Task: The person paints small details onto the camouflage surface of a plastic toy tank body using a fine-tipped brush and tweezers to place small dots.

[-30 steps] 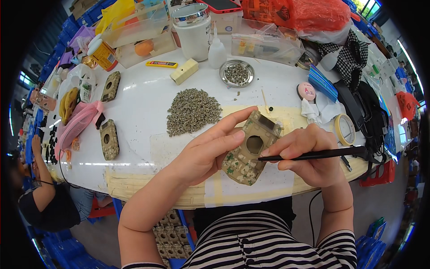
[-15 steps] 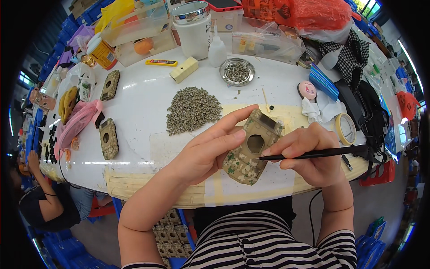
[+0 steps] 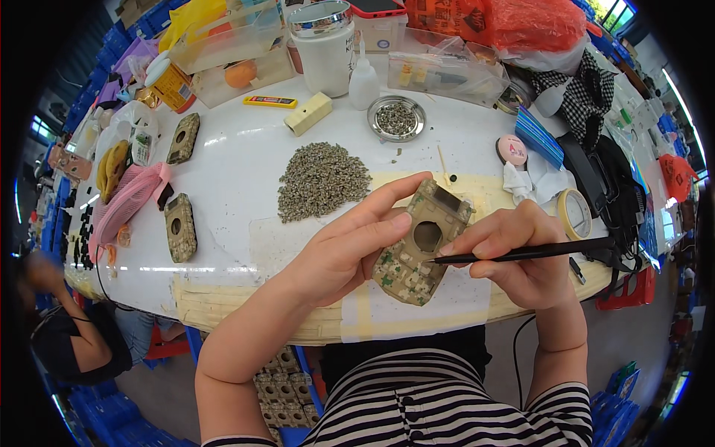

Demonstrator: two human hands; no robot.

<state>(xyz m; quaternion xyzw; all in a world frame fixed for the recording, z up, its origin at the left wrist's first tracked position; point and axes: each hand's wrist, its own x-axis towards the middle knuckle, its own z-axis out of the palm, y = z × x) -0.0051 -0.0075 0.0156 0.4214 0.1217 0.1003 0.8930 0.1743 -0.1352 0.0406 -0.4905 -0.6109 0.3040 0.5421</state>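
Observation:
My left hand (image 3: 339,249) is closed around a camouflage-painted model tank hull (image 3: 406,272), gripping it by its edges. The hull is tilted, and its round turret opening faces up. Pinched in my right hand (image 3: 525,253) is a pair of slim black tweezers (image 3: 551,252). Their pointed tip touches or hovers just over the hull's surface below the round opening; whether anything small is in the tip I cannot make out. Beyond my hands lies a heap of tiny camouflage-coloured parts (image 3: 320,181). A round metal dish (image 3: 375,128) holds more small parts.
Two similar hulls (image 3: 181,227) lie at the left beside a pink mesh bag (image 3: 130,205). Behind the heap are a cream block (image 3: 308,114), a white squeeze bottle (image 3: 363,86) and a white canister (image 3: 322,52). A tape roll (image 3: 574,213) is at right. Another person (image 3: 82,335) sits far left.
The hull has turned slightly in my left hand, and the tweezers' tip has shifted a little over it. At far left, the other person's hand has risen toward their head.

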